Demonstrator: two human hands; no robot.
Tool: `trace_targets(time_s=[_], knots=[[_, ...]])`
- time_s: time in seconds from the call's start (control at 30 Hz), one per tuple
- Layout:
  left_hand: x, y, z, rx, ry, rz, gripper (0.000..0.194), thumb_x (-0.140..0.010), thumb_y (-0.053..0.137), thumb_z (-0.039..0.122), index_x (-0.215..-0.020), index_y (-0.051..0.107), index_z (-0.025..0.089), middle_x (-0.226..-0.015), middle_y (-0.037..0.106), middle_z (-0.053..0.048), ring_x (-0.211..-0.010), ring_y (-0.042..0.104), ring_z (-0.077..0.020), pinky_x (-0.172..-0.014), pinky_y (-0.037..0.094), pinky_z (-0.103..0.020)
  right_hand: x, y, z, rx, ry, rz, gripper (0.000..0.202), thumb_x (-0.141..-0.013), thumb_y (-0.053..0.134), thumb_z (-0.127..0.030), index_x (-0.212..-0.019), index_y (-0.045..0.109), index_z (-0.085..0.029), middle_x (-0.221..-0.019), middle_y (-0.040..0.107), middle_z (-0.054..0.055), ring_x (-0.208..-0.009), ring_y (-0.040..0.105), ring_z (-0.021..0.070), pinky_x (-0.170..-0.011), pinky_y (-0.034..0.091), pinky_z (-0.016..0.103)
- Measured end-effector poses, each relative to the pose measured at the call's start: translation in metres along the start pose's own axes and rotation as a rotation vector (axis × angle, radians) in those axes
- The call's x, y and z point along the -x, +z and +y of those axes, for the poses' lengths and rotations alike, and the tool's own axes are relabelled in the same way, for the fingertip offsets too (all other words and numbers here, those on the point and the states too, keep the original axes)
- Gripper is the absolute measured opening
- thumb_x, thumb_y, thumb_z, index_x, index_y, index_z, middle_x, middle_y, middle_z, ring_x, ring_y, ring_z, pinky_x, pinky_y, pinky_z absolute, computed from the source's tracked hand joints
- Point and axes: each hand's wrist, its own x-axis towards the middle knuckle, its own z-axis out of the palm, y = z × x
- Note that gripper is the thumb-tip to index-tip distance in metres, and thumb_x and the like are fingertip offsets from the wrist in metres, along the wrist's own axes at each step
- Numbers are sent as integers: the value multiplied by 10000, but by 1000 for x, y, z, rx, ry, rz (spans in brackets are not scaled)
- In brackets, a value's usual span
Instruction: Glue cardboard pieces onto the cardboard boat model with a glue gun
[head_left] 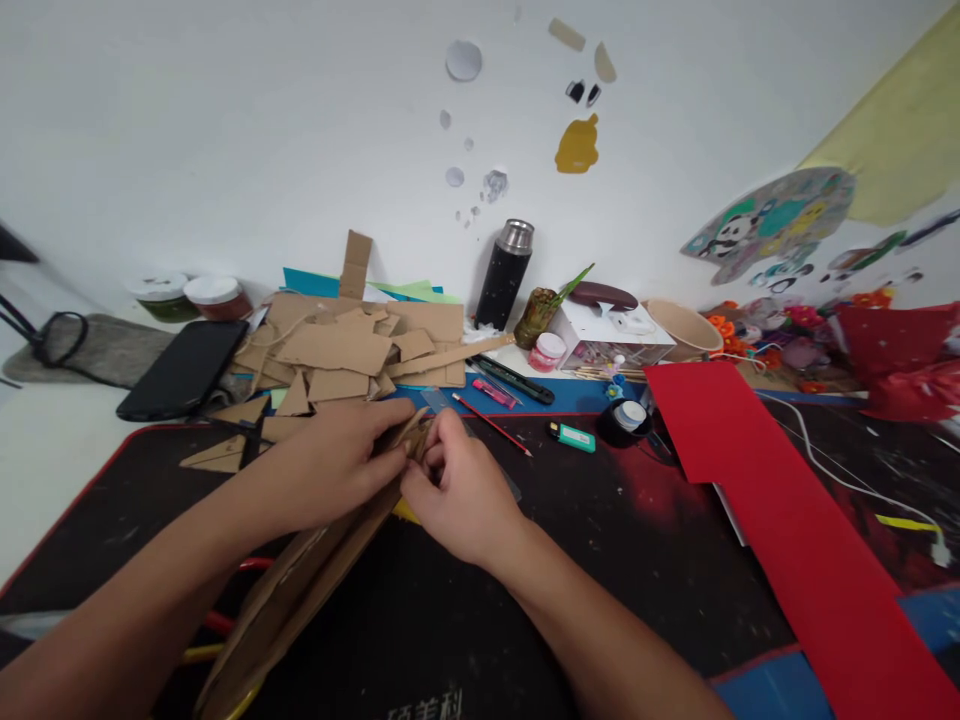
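A long brown cardboard piece (pixel 300 590), with two walls and a gap between them, slants from the lower left up to the middle of the view. At its far end my left hand (pixel 349 465) is closed on it, thumb and fingers pinching the edge. My right hand (pixel 461 485) meets it there from the right, fingers curled and pressed on the same cardboard end. The fingertips of both hands nearly touch. Yellow and red items show in part beneath the cardboard and my left forearm.
Cardboard scraps (pixel 337 345) lie piled behind my hands. Farther right are a black flask (pixel 505 278), a box cutter (pixel 514 380), a red pencil (pixel 495 427), a green lighter (pixel 572 437) and red sheets (pixel 787 520). A black phone (pixel 184 370) rests at left.
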Motion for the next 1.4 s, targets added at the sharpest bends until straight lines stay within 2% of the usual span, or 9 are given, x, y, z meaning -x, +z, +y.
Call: trace_targets(time_s=[0.23,0.53,0.83,1.07,1.3,1.4], knots=[[1,0,-1,-12,14,1,177,-907,468,367,-779,511,253,-772,648,-32,-706,567,-236,-666,343,-362,0,1,1,28,7,-6,266,-899,662,-262,-915,396,-274,-684,609,-68,-559,570,144,-516,336,265],[-1,0,-7,-35,-8,-53,172,-912,470,368,-822,550,245,-821,670,-43,-757,595,-249,-696,355,-366,-1,4,3,41,-8,-2,264,-908,662,-249,-907,398,-271,-668,602,-75,-541,554,138,-527,323,268],[2,-6,-3,-35,-4,-31,150,-892,488,353,-803,548,248,-794,666,-33,-729,593,-241,-675,364,-354,1,1,-1,40,-3,-31,250,-936,656,-273,-928,406,-272,-669,596,-84,-527,548,133,-527,328,259],[2,-9,-3,14,28,30,151,-888,495,339,-773,537,251,-758,668,-21,-684,584,-221,-644,367,-341,2,-2,-2,54,-42,-50,244,-948,647,-293,-961,404,-276,-655,572,-98,-515,500,132,-526,284,266],[2,-13,-5,30,-9,10,219,-917,497,421,-807,561,243,-754,650,-9,-682,571,-212,-641,369,-330,1,-3,2,-53,-70,-27,186,-979,638,-327,-971,462,-265,-649,542,-103,-565,498,130,-557,316,254],[1,-13,-6,49,-20,53,272,-938,494,468,-783,530,248,-726,625,-1,-663,552,-205,-627,364,-327,1,-2,4,-66,-77,-16,142,-996,626,-332,-1006,505,-259,-647,535,-103,-561,489,128,-553,312,251]])
